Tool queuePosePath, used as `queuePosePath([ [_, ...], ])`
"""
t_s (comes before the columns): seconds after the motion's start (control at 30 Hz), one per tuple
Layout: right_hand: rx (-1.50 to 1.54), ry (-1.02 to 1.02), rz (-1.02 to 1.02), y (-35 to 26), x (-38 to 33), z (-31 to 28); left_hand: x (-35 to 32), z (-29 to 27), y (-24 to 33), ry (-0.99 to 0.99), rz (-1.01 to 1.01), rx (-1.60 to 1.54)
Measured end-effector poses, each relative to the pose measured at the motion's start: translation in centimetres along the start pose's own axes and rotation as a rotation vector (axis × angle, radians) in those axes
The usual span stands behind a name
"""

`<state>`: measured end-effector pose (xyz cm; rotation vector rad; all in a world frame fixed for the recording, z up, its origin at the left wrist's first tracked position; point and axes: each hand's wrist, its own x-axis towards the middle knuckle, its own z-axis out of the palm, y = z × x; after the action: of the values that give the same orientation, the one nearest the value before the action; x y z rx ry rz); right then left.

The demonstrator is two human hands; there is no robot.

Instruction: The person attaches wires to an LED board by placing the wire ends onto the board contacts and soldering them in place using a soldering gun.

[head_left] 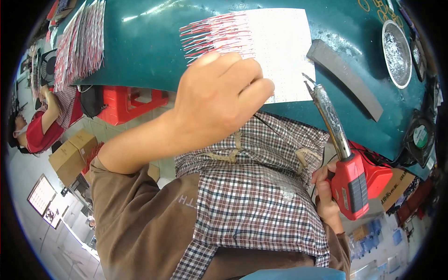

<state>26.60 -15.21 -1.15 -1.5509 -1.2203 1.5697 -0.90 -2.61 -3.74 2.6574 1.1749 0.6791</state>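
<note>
Over the teal tabletop's (140, 51) near edge, the left hand (219, 93) curls; whether it holds anything I can't tell. Just beyond, red-and-white wires (214, 35) run crosswise from the white panel (282, 51); the right hand (325, 190) grips a soldering gun (351, 186), barrel slanting toward the panel's right edge.

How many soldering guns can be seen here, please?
1: the red soldering gun in the right hand, its tip pointing toward the white sheet. Others may be hidden.
</note>
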Motion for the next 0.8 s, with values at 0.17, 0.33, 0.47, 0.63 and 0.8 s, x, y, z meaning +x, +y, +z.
queuePosePath([
  [0.17, -0.042, -0.027, -0.004, 2.0, -1.2, -0.5, -1.3, 1.4, 0.8, 0.054, -0.013, 0.004],
  [0.33, -0.031, -0.006, 0.019, 2.1, -1.5, -0.1, -2.0, 2.1, 0.7, 0.126, -0.001, 0.038],
  [0.47, 0.071, 0.011, 0.077, 1.5, -1.2, 0.4, -2.2, 2.2, 0.8, 0.132, 0.007, 0.044],
  [0.63, 0.029, 0.039, 0.062, 1.9, -1.3, 0.4, -2.3, 2.3, 1.2, 0.158, 0.013, 0.059],
  [0.8, 0.039, 0.024, 0.059, 2.1, -1.4, 0.5, -2.5, 2.3, 1.2, 0.158, 0.021, 0.072],
])
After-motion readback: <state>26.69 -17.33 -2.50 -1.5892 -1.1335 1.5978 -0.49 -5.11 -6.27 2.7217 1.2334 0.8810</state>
